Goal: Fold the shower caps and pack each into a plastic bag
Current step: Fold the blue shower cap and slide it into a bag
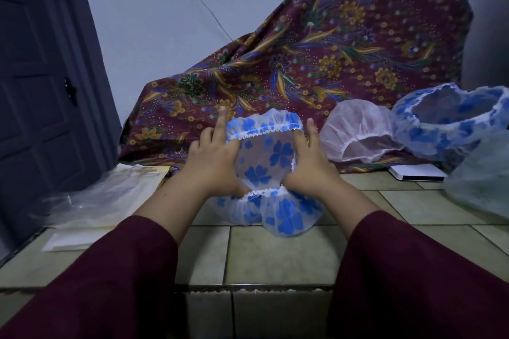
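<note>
A translucent shower cap with blue flowers [265,162] is held up over the tiled counter between both hands. My left hand [213,162] grips its left side, index finger pointing straight up. My right hand [308,165] grips the right side, with fingers hooked in the elastic rim at the top. The cap's lower part [286,215] rests bunched on the tiles. A pile of clear plastic bags [104,195] lies at the left.
At the right sit a pink cap [358,129], another blue-flowered cap [451,121] and a pale green cap [482,181]. A white flat box [418,173] lies under them. A maroon batik cloth [316,63] drapes something behind. The counter edge [248,287] runs near me; a door [41,77] stands at the left.
</note>
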